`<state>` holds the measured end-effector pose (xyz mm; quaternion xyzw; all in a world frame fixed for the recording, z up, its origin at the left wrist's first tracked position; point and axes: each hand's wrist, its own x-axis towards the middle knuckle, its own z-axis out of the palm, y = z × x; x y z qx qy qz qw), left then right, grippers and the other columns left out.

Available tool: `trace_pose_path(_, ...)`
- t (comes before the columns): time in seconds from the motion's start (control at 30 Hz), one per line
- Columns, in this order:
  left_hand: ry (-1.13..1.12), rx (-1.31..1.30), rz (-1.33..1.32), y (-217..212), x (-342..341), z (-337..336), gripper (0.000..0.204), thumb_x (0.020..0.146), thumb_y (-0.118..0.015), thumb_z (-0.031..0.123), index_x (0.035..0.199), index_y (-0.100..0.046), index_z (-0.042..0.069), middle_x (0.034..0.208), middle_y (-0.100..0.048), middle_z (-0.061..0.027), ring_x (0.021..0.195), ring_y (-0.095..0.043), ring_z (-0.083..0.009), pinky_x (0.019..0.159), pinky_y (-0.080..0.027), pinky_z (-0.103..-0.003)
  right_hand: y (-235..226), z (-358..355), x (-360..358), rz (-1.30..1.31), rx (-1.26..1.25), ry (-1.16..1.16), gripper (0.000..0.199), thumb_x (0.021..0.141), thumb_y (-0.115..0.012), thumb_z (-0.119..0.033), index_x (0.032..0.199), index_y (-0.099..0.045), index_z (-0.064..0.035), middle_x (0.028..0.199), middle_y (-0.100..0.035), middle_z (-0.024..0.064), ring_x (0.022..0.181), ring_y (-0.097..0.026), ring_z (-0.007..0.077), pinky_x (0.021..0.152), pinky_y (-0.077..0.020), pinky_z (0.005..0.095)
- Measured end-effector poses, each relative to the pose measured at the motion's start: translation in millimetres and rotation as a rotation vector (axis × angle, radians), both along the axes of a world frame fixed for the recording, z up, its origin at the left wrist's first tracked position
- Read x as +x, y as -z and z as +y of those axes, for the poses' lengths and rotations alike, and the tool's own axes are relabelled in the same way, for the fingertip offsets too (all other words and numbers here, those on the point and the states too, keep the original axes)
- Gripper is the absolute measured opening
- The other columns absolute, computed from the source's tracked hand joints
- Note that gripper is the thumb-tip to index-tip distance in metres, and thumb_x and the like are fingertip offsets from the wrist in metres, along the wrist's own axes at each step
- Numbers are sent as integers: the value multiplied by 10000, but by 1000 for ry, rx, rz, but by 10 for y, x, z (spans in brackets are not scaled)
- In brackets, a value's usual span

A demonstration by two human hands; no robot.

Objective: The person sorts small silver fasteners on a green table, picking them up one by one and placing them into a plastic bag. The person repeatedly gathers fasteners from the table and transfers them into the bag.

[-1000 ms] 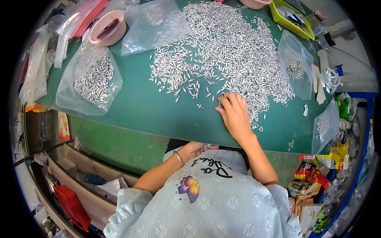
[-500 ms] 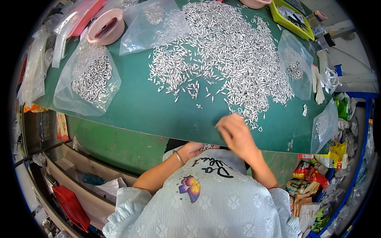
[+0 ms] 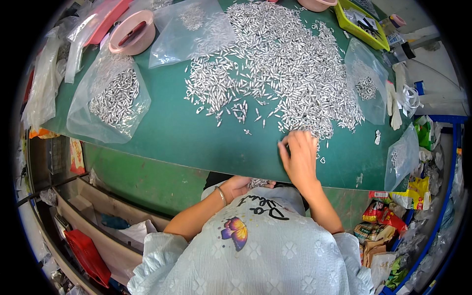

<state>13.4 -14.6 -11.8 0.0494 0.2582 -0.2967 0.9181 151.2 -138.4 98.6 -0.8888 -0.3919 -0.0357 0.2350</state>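
A wide heap of small silver metal pieces (image 3: pixel 295 73) covers much of the green table (image 3: pixel 196 142); some are spindle-shaped, others look like small clasps or hearts. My right hand (image 3: pixel 301 160) is over the heap's near edge, its fingertips among the pieces and its thumb apart from the fingers. Whether anything is between the fingertips is hidden. Below the table's front edge, in my lap, my left hand (image 3: pixel 237 187) lies cupped around a clump of the silver pieces (image 3: pixel 258 183). A few loose pieces (image 3: pixel 247 132) lie left of my right hand.
Clear plastic bags of silver pieces lie at the left (image 3: pixel 115 101), back (image 3: pixel 191 29) and right (image 3: pixel 366 86). A pink bowl (image 3: pixel 132 39) stands at the back left, a yellow-green tray (image 3: pixel 361 24) at the back right. Beside my left side is an open drawer (image 3: pixel 98 216).
My right hand has moved a little right and away from me, from the table just before the heap onto its near edge. My left hand has stayed nearly still.
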Motion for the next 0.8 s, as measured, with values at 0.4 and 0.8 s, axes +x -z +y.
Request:
trace_pose_path(0.4,-14,7,-14,-76,9,10,240,972,-587,213,1107,-632,19,952,-691,-138,837,-681,-180,734,-591,-292,83,358,240,-116,48,116,139,797,-714,-85,883,-613,-42,934,-571,87,891,-513,289,778,-360,402)
trace_pose_path(0.8,-91,24,82,-155,-65,100,254,974,-579,217,1151,-611,37,1061,-682,-175,935,-689,-208,763,-601,-345,-275,99,-179,436,-4,-500,127,768,-724,-32,857,-633,-32,901,-625,88,886,-569,286,794,-429,374)
